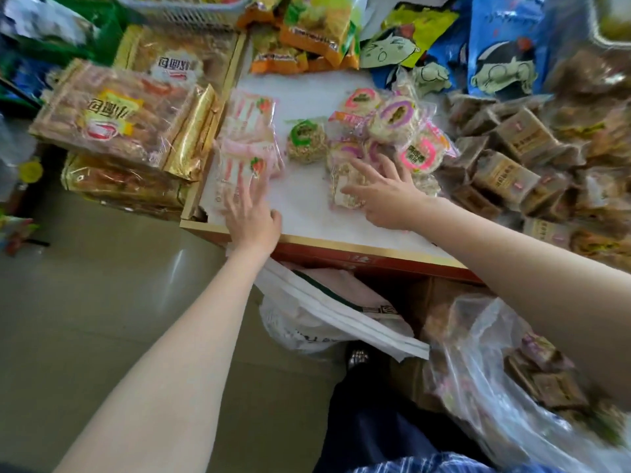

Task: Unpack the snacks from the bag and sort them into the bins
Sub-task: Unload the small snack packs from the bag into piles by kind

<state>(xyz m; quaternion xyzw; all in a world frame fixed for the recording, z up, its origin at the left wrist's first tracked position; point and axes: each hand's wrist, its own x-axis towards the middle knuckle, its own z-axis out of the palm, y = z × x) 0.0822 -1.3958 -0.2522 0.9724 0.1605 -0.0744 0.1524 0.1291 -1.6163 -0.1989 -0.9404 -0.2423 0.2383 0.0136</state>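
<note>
Biggest risk I can see: the pink-and-white wafer packs (251, 138) are slick plastic stacked loosely, and the left hand (251, 213) only lies flat on the lowest one with fingers straight, not gripping. A push from there could slide the stack left, off the white tray (307, 206) and into the gap by the gold bread bags (116, 121).

Right of the wafer packs sits a lone green-label rice cake (306, 141), apart from everything (easy to forget or sweep the wrong way). Further right of it is the pile of pink- and purple-label rice cakes (392, 131), heaped on each other. The right hand (386, 196) is spread wide with its fingers on the nearest cakes, holding nothing. The round packs look crinkly and light, so a nudge could topple the heap into the brown square snack packs (512, 155) just right of it, mixing two sorts.

Below the tray, a clear plastic bag (495, 370) by the right forearm holds more brown packs, so unpacking isn't finished. The frame is a bit blurry, so labels are unreadable.
</note>
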